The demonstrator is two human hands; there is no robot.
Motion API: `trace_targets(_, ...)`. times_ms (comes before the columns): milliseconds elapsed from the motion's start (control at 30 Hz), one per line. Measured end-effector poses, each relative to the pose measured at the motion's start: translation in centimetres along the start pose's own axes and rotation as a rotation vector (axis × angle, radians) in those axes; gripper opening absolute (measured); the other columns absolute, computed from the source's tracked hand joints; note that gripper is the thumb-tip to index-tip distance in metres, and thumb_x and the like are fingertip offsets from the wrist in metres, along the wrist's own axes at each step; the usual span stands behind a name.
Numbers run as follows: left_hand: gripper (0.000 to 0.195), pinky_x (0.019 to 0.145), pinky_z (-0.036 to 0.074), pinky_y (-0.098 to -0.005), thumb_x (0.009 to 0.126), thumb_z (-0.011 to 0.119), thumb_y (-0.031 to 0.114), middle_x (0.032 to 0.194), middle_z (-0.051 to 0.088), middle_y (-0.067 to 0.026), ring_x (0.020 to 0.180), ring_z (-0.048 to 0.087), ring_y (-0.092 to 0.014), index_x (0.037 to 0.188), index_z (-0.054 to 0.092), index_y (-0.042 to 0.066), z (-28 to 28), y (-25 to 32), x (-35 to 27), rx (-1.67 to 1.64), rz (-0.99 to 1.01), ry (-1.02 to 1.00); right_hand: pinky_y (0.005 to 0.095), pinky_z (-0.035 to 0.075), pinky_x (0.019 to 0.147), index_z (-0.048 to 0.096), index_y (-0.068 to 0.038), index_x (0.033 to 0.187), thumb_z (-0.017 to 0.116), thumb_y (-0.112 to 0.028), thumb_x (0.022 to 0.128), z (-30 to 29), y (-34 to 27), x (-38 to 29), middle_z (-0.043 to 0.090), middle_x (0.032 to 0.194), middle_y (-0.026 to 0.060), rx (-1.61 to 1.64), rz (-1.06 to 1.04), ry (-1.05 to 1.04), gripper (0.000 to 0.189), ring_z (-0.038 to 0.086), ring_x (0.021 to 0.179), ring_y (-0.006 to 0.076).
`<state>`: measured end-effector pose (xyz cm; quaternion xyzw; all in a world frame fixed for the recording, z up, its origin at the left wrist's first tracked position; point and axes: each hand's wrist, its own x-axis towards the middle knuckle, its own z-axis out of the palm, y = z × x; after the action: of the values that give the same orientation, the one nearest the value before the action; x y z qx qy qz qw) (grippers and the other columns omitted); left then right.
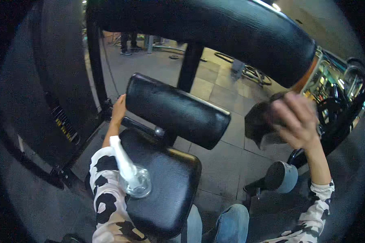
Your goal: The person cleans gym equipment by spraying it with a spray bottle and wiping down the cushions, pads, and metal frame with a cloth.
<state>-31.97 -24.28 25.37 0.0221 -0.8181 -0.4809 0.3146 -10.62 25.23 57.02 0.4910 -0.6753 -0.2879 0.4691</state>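
My left hand [119, 108] rests against the left end of a black padded cushion [178, 111] on a gym machine. From my right hand [296, 120], raised at the right and blurred by motion, hangs a dark cloth [257, 123]; its fingers are curled over it. A clear bottle [141, 185] with a white top [121, 156] stands on the black padded seat [167, 188], beside my left forearm. The cloth is apart from both cushions.
A larger black pad [213, 33] spans the top of the view. Black frame posts [191, 66] rise behind the cushion. A dark panel [57, 76] stands at the left. Low at the right is a round-ended roller pad [281, 177]. Another person's legs [127, 42] show far back.
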Motion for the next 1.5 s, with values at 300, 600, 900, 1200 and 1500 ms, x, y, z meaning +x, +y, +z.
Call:
trace_targets(300, 0.042, 0.092, 0.041, -0.0346, 0.092, 0.047, 0.029, 0.12, 0.059, -0.0191, 0.114, 0.055, -0.032, 0.128, 0.05, 0.007, 1.2, 2.5, -0.6, -0.061, 0.066, -0.083, 0.0412, 0.035, 0.102, 0.063, -0.008, 0.114, 0.056, -0.026, 0.088, 5.5, 7.3, 5.1, 0.057, 0.119, 0.0141, -0.287, 0.106, 0.763, 0.033, 0.05, 0.116, 0.0309)
trace_targets(600, 0.041, 0.087, 0.042, -0.0389, 0.095, 0.037, 0.033, 0.112, 0.06, -0.021, 0.107, 0.056, -0.037, 0.118, 0.056, 0.004, -0.8, -0.1, -0.1, 0.172, 0.057, 0.033, 0.045, 0.039, 0.103, 0.066, -0.008, 0.088, 0.061, -0.016, 0.075, 9.6, 0.9, -3.4, 0.055, 0.128, 0.0068, 0.076, 0.115, 0.194, 0.017, 0.046, 0.124, 0.0289)
trace_targets(900, 0.038, 0.073, 0.044, -0.035, 0.094, 0.047, 0.036, 0.086, 0.064, -0.0136, 0.081, 0.06, -0.026, 0.099, 0.062, 0.002, -2.0, 2.8, -2.3, 0.228, -0.084, 0.154, 0.0344, 0.038, 0.097, 0.064, -0.007, 0.109, 0.055, -0.003, 0.082, 7.8, 6.7, -1.1, 0.057, 0.118, 0.0127, 0.308, 0.866, 0.802, 0.029, 0.053, 0.112, 0.0277)
trace_targets(1200, 0.029, 0.065, 0.048, -0.0292, 0.087, 0.059, 0.032, 0.081, 0.067, -0.007, 0.069, 0.062, -0.014, 0.096, 0.068, 0.006, -0.6, 3.7, -6.2, 0.46, -0.072, -0.137, 0.031, 0.04, 0.09, 0.059, -0.005, 0.113, 0.05, -0.001, 0.087, 11.1, -1.8, 2.0, 0.06, 0.104, 0.0123, 0.712, 1.316, 1.115, 0.028, 0.057, 0.1, 0.025)
trace_targets(1500, 0.032, 0.067, 0.047, -0.0253, 0.088, 0.059, 0.031, 0.087, 0.068, -0.0081, 0.073, 0.061, -0.011, 0.101, 0.067, 0.003, -3.2, 4.3, -8.4, 0.032, -0.353, -0.147, 0.0284, 0.045, 0.078, 0.058, -0.002, 0.106, 0.051, -0.012, 0.091, 7.6, 2.5, -0.9, 0.062, 0.092, 0.0059, 1.019, 1.295, 1.389, 0.019, 0.057, 0.085, 0.0121)
